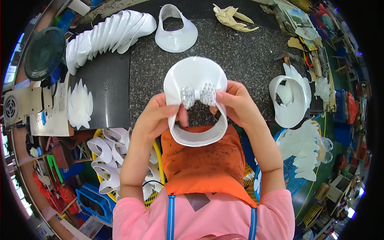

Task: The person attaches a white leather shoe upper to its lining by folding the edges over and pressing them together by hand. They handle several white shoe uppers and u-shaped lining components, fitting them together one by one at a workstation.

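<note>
Over the near edge of the dark stone worktop (244,56), I hold a glossy white shoe upper (195,72) with a rounded toe and a looped back band. A silver, sparkly bow (198,95) sits across the edge of its opening. My left hand (154,114) is closed on the left side of the upper, thumb toward the bow. On the other side my right hand (239,103) grips it, its thumb at the bow's right end. Some fingertips show through the opening; others are hidden behind the upper.
Similar pieces include a stacked row (110,34), a single upper (176,38) and one at right (289,102). Beige strips (234,18) lie at the back, a hammer (286,57) at right. White uppers fill a yellow basket (157,154); white cut pieces (300,144) top a blue basket (294,176).
</note>
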The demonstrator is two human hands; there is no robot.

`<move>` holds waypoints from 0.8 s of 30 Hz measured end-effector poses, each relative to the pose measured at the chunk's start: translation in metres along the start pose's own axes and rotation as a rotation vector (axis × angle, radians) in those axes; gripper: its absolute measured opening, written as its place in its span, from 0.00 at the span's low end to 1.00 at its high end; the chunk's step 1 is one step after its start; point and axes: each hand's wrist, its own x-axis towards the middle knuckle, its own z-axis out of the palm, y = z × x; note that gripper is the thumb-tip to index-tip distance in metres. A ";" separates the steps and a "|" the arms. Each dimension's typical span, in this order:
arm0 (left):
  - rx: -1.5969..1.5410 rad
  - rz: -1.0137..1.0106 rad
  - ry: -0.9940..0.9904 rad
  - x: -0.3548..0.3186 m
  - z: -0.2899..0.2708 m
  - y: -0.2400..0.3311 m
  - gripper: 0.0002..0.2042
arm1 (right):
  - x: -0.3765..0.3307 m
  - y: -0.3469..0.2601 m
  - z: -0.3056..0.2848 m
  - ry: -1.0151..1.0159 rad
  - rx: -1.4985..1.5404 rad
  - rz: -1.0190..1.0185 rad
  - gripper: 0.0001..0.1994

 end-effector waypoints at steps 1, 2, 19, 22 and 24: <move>-0.005 -0.001 0.005 -0.003 0.000 -0.001 0.15 | -0.002 -0.001 -0.001 0.000 0.001 0.008 0.16; 0.004 0.025 0.009 -0.006 0.001 -0.001 0.14 | -0.003 -0.002 -0.001 -0.012 -0.104 -0.014 0.15; 0.058 0.120 0.280 -0.005 0.024 0.001 0.07 | -0.003 0.005 0.010 0.079 -0.099 -0.082 0.14; -0.001 0.290 0.262 -0.004 0.030 -0.002 0.07 | -0.002 0.008 0.011 0.078 -0.116 -0.094 0.14; -0.010 0.299 0.275 -0.001 0.032 -0.007 0.07 | -0.003 0.009 0.008 0.060 -0.291 -0.135 0.12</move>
